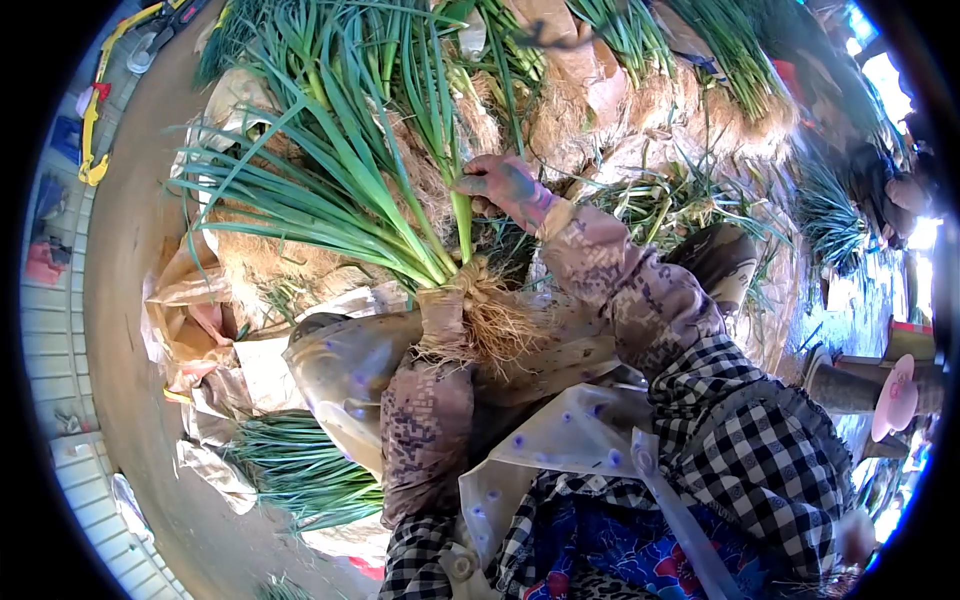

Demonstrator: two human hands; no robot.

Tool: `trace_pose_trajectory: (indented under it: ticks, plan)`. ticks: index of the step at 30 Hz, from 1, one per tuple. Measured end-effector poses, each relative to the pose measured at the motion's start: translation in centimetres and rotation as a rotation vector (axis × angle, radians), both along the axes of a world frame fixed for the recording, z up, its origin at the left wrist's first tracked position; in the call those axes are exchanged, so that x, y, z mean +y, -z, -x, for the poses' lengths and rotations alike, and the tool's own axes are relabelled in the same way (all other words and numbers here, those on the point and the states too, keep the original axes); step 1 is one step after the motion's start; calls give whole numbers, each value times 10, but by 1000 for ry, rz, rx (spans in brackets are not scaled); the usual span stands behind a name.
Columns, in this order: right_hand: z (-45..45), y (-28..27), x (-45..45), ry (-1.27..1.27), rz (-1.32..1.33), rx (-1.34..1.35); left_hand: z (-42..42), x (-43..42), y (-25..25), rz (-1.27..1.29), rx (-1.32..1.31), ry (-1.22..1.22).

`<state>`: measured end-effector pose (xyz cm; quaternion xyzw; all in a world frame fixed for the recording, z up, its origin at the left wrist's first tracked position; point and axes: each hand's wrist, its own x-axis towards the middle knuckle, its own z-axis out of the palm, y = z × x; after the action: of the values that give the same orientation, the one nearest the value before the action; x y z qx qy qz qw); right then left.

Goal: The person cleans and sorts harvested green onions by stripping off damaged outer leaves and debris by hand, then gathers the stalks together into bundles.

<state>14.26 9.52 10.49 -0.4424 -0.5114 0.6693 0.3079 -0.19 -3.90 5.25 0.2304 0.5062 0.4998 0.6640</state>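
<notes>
A fanned bunch of green onions [385, 215] with pale bases and stringy brown roots [505, 325] stands over the lap. At the end of the left camouflage sleeve, my left hand [441, 315] is closed round the base of the bunch; its fingers are mostly hidden. My right hand [508, 190] pinches an upright stalk [461, 222] on the right side of the bunch, between thumb and fingers, a little above the roots.
Piles of green onions with matted roots [570, 115] lie beyond the hands. Loose trimmings [680, 200] are on the right, another green bunch [310, 465] at lower left. A translucent apron [540, 440] covers the lap. Another person [890, 195] is at far right.
</notes>
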Motion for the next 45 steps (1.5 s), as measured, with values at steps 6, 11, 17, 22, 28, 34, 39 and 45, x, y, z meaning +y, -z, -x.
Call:
trace_pose_trajectory:
  ticks: [6, 11, 17, 22, 28, 34, 39, 45]
  plan:
    - [-17, -42, -62, 105, 18, 299, -3, 1, 7, 20, 38, -29]
    - [-73, -43, -74, 398, -10, 536, 6, 17, 0, -96, -299, 295]
    - [-217, -55, -55, 980, -456, 487, 7, 6, -5, -104, -512, 48]
    - [-265, -38, -57, 1070, -428, 459, 4, -6, -15, -165, -472, -55]
    - [-144, -44, -55, 499, -52, 93, 39, -13, -60, -305, -534, 55]
    - [-73, -16, -9, 230, -52, -87, 98, 10, -100, -713, -631, 172]
    - [-40, 50, 80, 453, -431, -269, 88, 51, -67, -841, -689, 393]
    - [-35, 132, 163, -29, -330, -618, 47, 26, -60, -276, -513, -79]
